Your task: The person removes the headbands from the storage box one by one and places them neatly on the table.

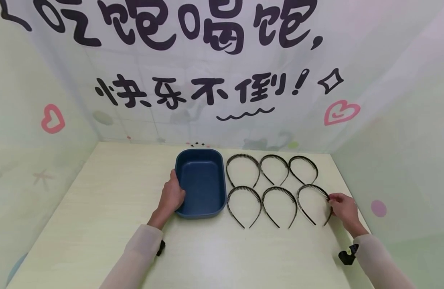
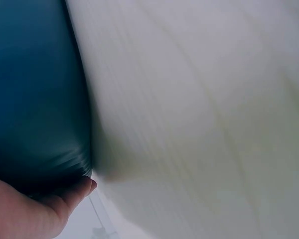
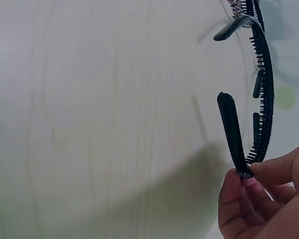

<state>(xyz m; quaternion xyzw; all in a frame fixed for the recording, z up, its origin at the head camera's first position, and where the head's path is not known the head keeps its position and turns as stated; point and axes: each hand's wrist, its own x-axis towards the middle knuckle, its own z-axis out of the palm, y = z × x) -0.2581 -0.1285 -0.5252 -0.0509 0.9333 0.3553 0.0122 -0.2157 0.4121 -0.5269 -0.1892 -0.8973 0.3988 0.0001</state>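
Note:
My left hand [image 1: 173,193] grips the left side wall of a deep blue rectangular tub [image 1: 201,188]. In the left wrist view its fingers [image 2: 72,199] bend against the tub's outer wall. The tub's inside shows nothing in it. At the far right, my right hand [image 1: 344,208] pinches the right arm of a black toothed headband [image 1: 313,186], the nearest-row one at the end. The right wrist view has thumb and fingers on the headband [image 3: 266,99] near a sparkly spot. Whether that headband is lifted off the table is hard to tell.
Several more black headbands [image 1: 279,188] lie in two rows between tub and right hand, their open ends toward me. The pale wooden table [image 1: 120,192] meets printed fabric walls [image 1: 193,120] at the back and sides.

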